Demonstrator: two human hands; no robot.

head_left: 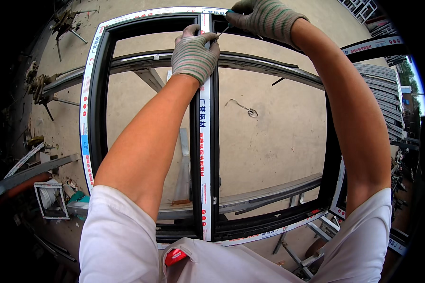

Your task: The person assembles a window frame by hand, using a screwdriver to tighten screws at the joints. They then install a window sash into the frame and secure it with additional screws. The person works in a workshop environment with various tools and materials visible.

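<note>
A black window frame [95,89] with printed white protective film lies before me, divided by a film-covered middle bar [204,141]. My left hand [193,55], in a striped knit glove, rests over the bar's far end. Its thumb and index finger close at the lower end of a thin metal rod [224,31]. My right hand [271,20], gloved alike, is bent over the far rail just to the right, fingers closed on the rod's upper end. Those fingers hide the rest of the rod, so I cannot tell its kind.
Metal support rails [269,67] run crosswise beneath the frame. A thin looped piece [252,112] lies on the concrete floor [274,146]. Metal stands [63,23] are at the left, above a small white frame [52,200]. Stacked profiles [380,99] lie to the right.
</note>
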